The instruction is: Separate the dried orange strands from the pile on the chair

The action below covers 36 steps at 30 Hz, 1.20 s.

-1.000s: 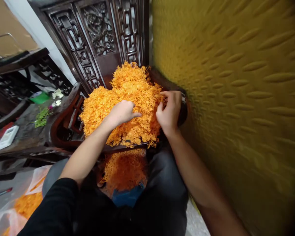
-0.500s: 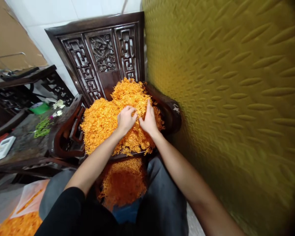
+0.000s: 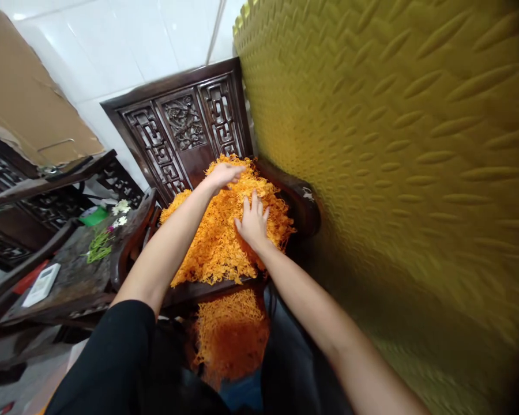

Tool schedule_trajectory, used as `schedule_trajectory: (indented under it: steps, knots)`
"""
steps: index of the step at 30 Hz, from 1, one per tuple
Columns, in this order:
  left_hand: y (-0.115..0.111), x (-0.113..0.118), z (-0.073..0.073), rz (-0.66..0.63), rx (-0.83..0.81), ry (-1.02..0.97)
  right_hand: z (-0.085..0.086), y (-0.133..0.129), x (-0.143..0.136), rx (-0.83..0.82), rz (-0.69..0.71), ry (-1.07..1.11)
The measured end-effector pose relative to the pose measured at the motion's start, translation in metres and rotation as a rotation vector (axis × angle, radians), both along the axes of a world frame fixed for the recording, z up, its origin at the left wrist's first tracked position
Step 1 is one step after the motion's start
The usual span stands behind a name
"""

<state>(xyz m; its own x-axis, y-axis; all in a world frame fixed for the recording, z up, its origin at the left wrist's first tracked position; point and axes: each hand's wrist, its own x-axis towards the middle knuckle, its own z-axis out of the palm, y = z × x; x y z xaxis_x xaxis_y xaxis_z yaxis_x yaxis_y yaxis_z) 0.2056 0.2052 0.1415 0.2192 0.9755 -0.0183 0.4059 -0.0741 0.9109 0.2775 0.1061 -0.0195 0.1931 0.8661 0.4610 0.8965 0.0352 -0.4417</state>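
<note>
A heap of fluffy orange petals or strands [image 3: 211, 236] covers the seat of a carved dark wooden chair [image 3: 199, 153]. My left hand [image 3: 225, 176] is over the upper part of the heap, its fingers apart and pointing right, with nothing seen in it. Lower and to the right, my right hand [image 3: 253, 223] rests on or just above the heap with its fingers spread. Below the seat edge, between my legs, more orange strands [image 3: 231, 323] show beside something blue [image 3: 242, 393].
A tall yellow-green textured mat [image 3: 393, 173] stands close on the right. At left, a dark table [image 3: 84, 276] bears a white remote-like device [image 3: 42, 285], green stems [image 3: 98, 246], white flowers [image 3: 121, 207] and a green container [image 3: 93, 216]. Cardboard [image 3: 34, 86] leans behind.
My left hand has moved up over the top of the heap. My right hand has turned palm down and lowered slightly, fingers spreading. The camera view has shifted, and the heap's left side looks lower.
</note>
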Motion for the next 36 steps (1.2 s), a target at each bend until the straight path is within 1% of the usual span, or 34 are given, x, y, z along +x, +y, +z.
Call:
schedule_trajectory:
  steps: [2,3,4,6,8,10,13,15,16,18,21,23,24,25,26,27,29,31,33,34,36]
  knots:
    - [-0.009,0.001,-0.012,-0.096,0.086,0.192,-0.001,0.001,0.005,0.026,0.013,0.008]
    - [-0.013,0.003,-0.019,-0.119,0.132,0.269,-0.002,0.002,0.007,0.03,0.022,0.007]
    - [-0.016,0.006,-0.027,-0.121,0.17,0.314,-0.003,0.001,0.009,0.031,0.032,0.008]
    - [-0.019,0.012,-0.037,-0.079,0.206,0.299,-0.004,0.0,0.012,0.05,0.059,0.029]
    - [-0.019,0.017,-0.038,-0.041,0.214,0.239,-0.005,-0.001,0.013,0.099,0.09,0.07]
    - [-0.018,0.019,-0.029,-0.016,0.204,0.17,-0.004,-0.004,0.015,0.143,0.113,0.102]
    - [-0.019,0.017,-0.014,-0.011,0.177,0.109,0.0,-0.009,0.016,0.144,0.121,0.102]
    - [-0.024,0.016,-0.012,-0.025,0.177,0.122,0.003,-0.012,0.017,0.14,0.127,0.093]
    - [-0.027,0.016,-0.015,-0.026,0.19,0.142,0.004,-0.013,0.017,0.139,0.138,0.088]
    - [-0.031,0.017,-0.026,-0.004,0.233,0.173,0.006,-0.015,0.018,0.124,0.168,0.078]
    - [-0.033,0.023,-0.046,0.091,0.308,0.148,0.007,-0.018,0.021,0.1,0.219,0.075]
    - [-0.031,0.029,-0.052,0.171,0.351,0.036,0.008,-0.019,0.022,0.124,0.223,0.087]
    - [-0.03,0.032,-0.05,0.206,0.364,-0.077,0.009,-0.018,0.022,0.141,0.214,0.089]
    - [-0.028,0.036,-0.045,0.229,0.366,-0.224,0.009,-0.017,0.023,0.155,0.2,0.085]
    - [-0.026,0.039,-0.037,0.242,0.357,-0.391,0.01,-0.016,0.023,0.165,0.187,0.069]
    - [-0.024,0.042,-0.026,0.243,0.337,-0.556,0.01,-0.014,0.023,0.173,0.179,0.039]
    - [-0.02,0.045,0.005,0.266,0.295,-0.78,0.008,-0.008,0.024,0.194,0.167,-0.039]
    - [-0.015,0.043,0.041,0.351,0.261,-0.917,0.006,-0.003,0.028,0.214,0.154,-0.125]
    - [-0.011,0.037,0.074,0.398,0.262,-0.995,0.007,0.004,0.035,0.208,0.143,-0.203]
    - [-0.008,0.033,0.088,0.411,0.26,-1.014,0.01,0.008,0.039,0.195,0.138,-0.234]
    - [0.0,0.026,0.11,0.417,0.259,-1.013,0.019,0.017,0.046,0.163,0.131,-0.285]
